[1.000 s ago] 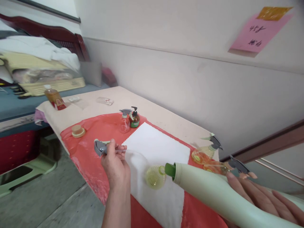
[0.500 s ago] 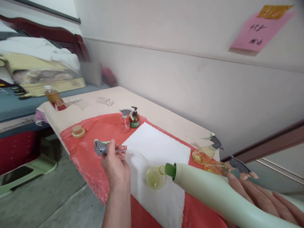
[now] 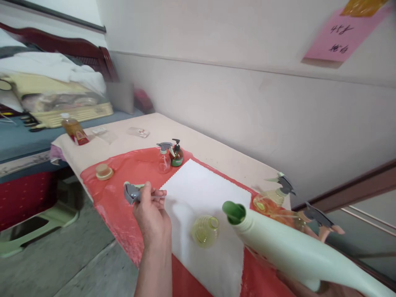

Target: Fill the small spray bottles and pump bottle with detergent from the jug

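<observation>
My left hand [image 3: 153, 218] is closed around a grey spray-bottle trigger head [image 3: 132, 194], its thin dip tube pointing right over the white cloth. On that white cloth [image 3: 210, 187] stands a yellow see-through spray bottle [image 3: 204, 233] with its mouth uncovered. At the lower right, my right hand [image 3: 337, 290] grips a pale green watering can [image 3: 278, 235], mostly hidden behind and below it. The can's spout, dark green inside, is above and to the right of the bottle's mouth, apart from it. No liquid is seen leaving the spout.
Orange and yellowish spray bottles [image 3: 270, 206] stand at right. A clear spray bottle [image 3: 164, 161] and brown pump bottle [image 3: 177, 156] stand at the back of the red sheet [image 3: 133, 165]. A brown-topped lid [image 3: 104, 171] lies left; an amber bottle [image 3: 74, 130] is farther back.
The can's spout has moved right and up, away from the bottle's mouth. My right hand has shifted lower, beneath the can. My left hand keeps the trigger head nearly in place.
</observation>
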Available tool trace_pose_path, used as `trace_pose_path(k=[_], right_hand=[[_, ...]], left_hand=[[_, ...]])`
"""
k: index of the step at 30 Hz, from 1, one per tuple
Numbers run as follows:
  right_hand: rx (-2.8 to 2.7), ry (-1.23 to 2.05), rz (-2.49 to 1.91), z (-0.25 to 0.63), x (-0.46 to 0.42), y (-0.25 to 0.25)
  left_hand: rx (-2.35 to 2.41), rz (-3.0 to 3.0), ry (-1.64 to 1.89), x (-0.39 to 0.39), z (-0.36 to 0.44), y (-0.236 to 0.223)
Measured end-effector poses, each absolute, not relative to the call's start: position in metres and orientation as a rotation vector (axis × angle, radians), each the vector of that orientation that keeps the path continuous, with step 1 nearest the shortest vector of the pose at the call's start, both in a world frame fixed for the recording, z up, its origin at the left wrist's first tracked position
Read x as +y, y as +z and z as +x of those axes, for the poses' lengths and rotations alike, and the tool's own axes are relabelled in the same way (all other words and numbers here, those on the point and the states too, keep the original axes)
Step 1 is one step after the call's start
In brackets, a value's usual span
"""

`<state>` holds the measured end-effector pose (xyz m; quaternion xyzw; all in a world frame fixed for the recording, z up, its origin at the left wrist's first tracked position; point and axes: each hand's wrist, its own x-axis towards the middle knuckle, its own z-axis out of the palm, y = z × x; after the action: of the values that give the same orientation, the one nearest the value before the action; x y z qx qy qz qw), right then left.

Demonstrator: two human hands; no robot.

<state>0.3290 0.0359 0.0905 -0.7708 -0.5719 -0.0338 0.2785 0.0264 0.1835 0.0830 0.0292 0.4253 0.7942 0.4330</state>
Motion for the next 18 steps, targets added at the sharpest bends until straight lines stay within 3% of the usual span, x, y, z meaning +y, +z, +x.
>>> trace_pose_path(k=[9, 18], right_hand=[[-1.212, 0.259, -2.262, 0.298, 0.093, 0.076], [-1.100, 0.213, -1.951, 0.262, 0.139, 0.108]], left_hand=[[1.091, 0.095, 1.959, 0.183, 0.029, 0.081], [1.119, 0.117, 1.940, 0.184, 0.030, 0.082]])
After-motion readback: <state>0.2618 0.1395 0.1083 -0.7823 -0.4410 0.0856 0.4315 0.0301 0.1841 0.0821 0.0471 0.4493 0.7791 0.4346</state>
